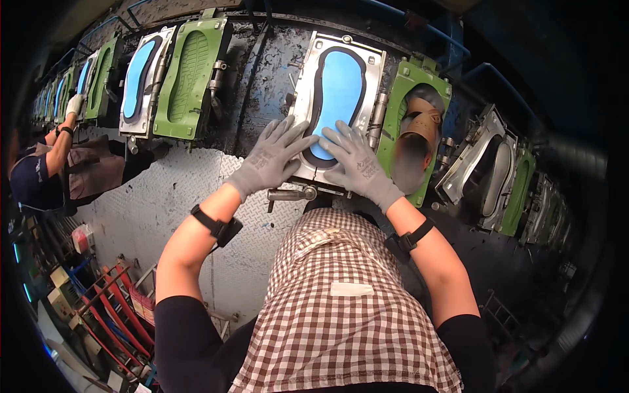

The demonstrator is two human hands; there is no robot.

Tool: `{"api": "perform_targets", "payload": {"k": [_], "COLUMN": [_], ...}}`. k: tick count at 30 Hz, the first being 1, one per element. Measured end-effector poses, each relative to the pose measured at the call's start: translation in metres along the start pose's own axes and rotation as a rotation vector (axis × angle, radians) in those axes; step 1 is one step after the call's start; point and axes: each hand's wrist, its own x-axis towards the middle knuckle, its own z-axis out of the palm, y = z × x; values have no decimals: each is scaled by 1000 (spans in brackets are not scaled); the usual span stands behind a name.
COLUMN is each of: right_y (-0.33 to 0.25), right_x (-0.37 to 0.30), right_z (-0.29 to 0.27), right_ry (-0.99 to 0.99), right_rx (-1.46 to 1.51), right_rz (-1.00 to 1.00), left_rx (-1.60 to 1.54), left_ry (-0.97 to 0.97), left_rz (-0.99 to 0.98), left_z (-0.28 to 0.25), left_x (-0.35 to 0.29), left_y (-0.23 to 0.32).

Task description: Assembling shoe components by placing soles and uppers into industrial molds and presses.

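Observation:
In front of me a blue sole-shaped sheet [342, 82] lies in the dark-rimmed cavity of a silver metal mould half [303, 75]. My left hand [272, 155], in a grey glove, spreads its fingers at the lower left of the sheet, fingertips reaching its edge. Also gloved in grey, my right hand [360, 164] lies with extended fingers over the sheet's lower right part. Neither hand grasps anything. Hinged at the right is the green mould half [396, 98], where a shiny patch shows a reflection. A metal handle [293, 194] sticks out at the mould's near edge.
At left stands another opened mould with a green half [191, 78] and a blue sheet [139, 75]. Farther left a co-worker's gloved hand [75, 103] touches a mould. An opened mould [481, 164] tilts at right. Red-framed racks [118, 295] stand lower left on the patterned metal floor [151, 196].

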Motion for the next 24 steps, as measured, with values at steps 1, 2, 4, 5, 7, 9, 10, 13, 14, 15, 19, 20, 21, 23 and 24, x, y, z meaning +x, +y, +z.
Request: {"api": "perform_targets", "payload": {"k": [1,2,4,5,7,9,10,13,14,15,19,20,21,23,24], "right_y": [4,9,10,8,0,-8,-7,-14,-19,-23,-20,-14,-17,-22,-28], "right_x": [1,1,2,4,8,6,4,-3,-6,-11,-17,-13,-8,-1,4], "right_z": [2,4,12,18,30,40,42,45,47,49,46,41,40,40,39], "right_ry": [17,15,104,193,364,404,408,386,389,390,363,338,339,361,331], "right_rx": [-9,-43,-17,7,99,124,124,115,68,20,-74,-93,-84,-131,-131], "right_rz": [-28,-34,-39,-45,4,83,75,65,50,38,93,75,75,125,125], "left_rx": [-68,-11,51,-108,-299,-272,-272,-169,-191,-186,-500,-610,-712,-689,-885], "left_ry": [27,121,215,300,533,541,545,559,477,475,261,-60,-392,-657,-594], "left_rz": [-27,40,104,120,91,71,85,76,28,27,-439,-655,-872,-874,-901], "left_z": [19,25,40,50,63,64,64,61,57,51,29,25,7,16,40], "left_x": [4,11,17,18,23,20,18,9,2,-5,-50,-55,-56,-54,-62], "left_y": [-11,-13,-18,-22,-14,-11,-6,3,5,13,48,49,63,71,71]}}
